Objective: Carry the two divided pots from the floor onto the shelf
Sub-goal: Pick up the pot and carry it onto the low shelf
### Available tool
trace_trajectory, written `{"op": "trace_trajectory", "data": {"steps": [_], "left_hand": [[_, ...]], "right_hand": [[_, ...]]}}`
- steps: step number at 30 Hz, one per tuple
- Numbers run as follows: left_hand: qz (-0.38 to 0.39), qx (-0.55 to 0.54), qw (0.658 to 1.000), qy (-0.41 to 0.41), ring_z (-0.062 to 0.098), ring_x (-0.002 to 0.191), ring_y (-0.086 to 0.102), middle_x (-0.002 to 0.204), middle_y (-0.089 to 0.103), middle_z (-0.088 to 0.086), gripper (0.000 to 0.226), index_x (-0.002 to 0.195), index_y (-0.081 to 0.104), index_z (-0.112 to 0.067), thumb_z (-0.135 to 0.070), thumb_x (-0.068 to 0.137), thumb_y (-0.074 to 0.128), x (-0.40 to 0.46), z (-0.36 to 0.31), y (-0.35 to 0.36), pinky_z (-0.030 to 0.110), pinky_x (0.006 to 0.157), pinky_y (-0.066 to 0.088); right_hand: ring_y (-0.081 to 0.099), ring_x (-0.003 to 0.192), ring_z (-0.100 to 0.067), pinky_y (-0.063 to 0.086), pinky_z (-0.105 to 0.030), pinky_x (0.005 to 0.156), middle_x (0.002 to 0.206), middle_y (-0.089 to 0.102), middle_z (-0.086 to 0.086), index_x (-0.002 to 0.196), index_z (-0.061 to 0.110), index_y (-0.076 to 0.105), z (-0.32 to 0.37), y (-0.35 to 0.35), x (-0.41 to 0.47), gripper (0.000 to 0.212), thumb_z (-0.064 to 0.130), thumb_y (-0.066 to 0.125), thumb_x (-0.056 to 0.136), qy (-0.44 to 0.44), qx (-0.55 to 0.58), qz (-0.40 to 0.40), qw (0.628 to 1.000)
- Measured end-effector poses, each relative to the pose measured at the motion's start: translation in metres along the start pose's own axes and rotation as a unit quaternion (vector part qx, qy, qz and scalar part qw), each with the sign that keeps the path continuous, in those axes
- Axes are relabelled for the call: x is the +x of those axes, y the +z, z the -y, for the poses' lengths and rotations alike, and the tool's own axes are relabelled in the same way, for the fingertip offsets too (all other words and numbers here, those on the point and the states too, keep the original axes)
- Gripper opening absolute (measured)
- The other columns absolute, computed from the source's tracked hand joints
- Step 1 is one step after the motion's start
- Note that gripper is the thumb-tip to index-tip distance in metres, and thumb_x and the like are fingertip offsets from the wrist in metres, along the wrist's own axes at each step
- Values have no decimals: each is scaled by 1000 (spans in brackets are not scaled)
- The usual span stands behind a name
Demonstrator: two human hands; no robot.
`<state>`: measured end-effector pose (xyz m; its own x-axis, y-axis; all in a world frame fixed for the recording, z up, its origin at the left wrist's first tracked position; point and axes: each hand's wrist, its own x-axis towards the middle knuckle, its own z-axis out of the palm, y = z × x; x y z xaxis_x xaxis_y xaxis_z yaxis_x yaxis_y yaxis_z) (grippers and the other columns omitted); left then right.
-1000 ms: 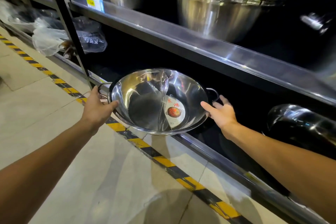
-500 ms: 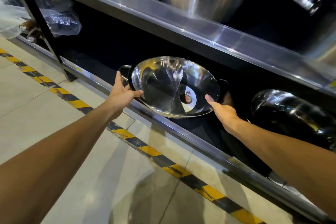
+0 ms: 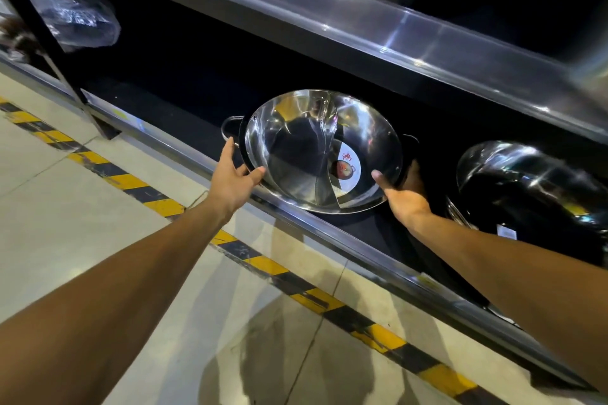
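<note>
A shiny steel divided pot (image 3: 296, 154) with a curved partition and a round label (image 3: 348, 168) rests tilted toward me on the dark bottom shelf (image 3: 329, 235), just behind its metal front lip. My left hand (image 3: 230, 182) holds the pot's left rim beside the loop handle (image 3: 230, 128), thumb on the rim. On the right rim, my right hand (image 3: 406, 199) has its thumb on top and its fingers hidden beneath. A dark crescent under the left rim may be a second pot nested below; I cannot tell.
Another shiny steel pot (image 3: 526, 181) lies on the same shelf to the right. A steel upper shelf (image 3: 362, 26) with large pots hangs overhead. A black post (image 3: 46, 43) and bagged goods (image 3: 75, 13) stand left. Yellow-black tape (image 3: 263, 265) lines the tiled floor.
The pot has moved from out over the floor, forward and right into the bottom shelf. Both hands travelled with it, and the view has come closer.
</note>
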<state>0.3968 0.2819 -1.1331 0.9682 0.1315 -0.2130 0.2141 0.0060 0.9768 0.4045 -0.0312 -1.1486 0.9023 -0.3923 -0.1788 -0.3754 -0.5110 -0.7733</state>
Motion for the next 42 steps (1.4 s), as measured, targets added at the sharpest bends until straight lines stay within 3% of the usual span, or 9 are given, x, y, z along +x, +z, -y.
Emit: {"op": "trace_trajectory", "data": {"steps": [6,9,12,15,17,28,34,39,42], "left_hand": [[22,123,990,63,11,121,60,141,55,-2,65,153,30,-18,-11,96,62,-4,-5,0,41,110,45],[17,277,949,147,11,124,51,142,45,0,51,146,40,-16,-23,98,59,-12,-3,-2,33,108,41],[17,414,886,209,22,141,34,155,30,8,55,150,40,-15,-31,99,55,-24,5,-6,41,116,36],[40,477,834,275,25,147,27,156,36,11,52,147,45,-10,-30,100,54,-39,9,-9,46,116,37],[61,506,817,271,23,153,18,162,28,9,58,153,37,-12,-33,101,51,-48,12,-12,45,119,33],[191,564,758,265,16,150,-28,164,-28,-7,83,157,-12,-30,-48,99,45,-54,29,-24,45,121,22],[228,552,767,233,13,146,-36,160,-36,-12,90,158,-14,-30,-48,98,51,-34,21,0,50,121,25],[239,533,781,224,11,145,-39,159,-38,-15,93,158,-13,-31,-49,96,54,-23,20,19,45,119,29],[241,519,789,222,10,145,-37,160,-34,-17,90,159,-9,-33,-47,96,54,-21,21,21,44,120,26]], "right_hand": [[51,131,-43,47,-45,96,151,47,-20,161,24,-4,8,1,-11,95,62,53,94,-2,-49,-4,999],[60,116,-40,49,-42,91,129,63,-22,159,14,11,10,5,-34,80,57,44,100,-69,-91,-27,993],[47,132,-28,33,-41,107,144,49,-15,142,8,41,9,7,-57,62,54,46,100,-218,-190,-22,957],[10,152,-20,12,-41,122,166,16,-2,159,19,19,2,7,-76,70,53,41,102,-372,-289,52,880],[-4,155,-23,2,-48,125,168,10,-2,160,20,16,-7,8,-84,70,57,32,103,-409,-366,91,831],[-6,155,-29,-2,-49,124,169,9,-1,161,29,6,-10,6,-78,75,69,23,98,-389,-459,116,790],[5,154,-30,8,-48,122,169,3,-1,159,36,-5,-7,-6,-59,77,73,12,93,-314,-478,121,811],[-9,154,-31,0,-50,124,169,3,-2,159,36,-7,-7,-12,-50,83,77,1,88,-283,-480,117,822],[14,153,-33,6,-50,122,168,12,-4,159,39,-5,-5,-16,-46,80,77,6,89,-256,-459,137,839]]}}
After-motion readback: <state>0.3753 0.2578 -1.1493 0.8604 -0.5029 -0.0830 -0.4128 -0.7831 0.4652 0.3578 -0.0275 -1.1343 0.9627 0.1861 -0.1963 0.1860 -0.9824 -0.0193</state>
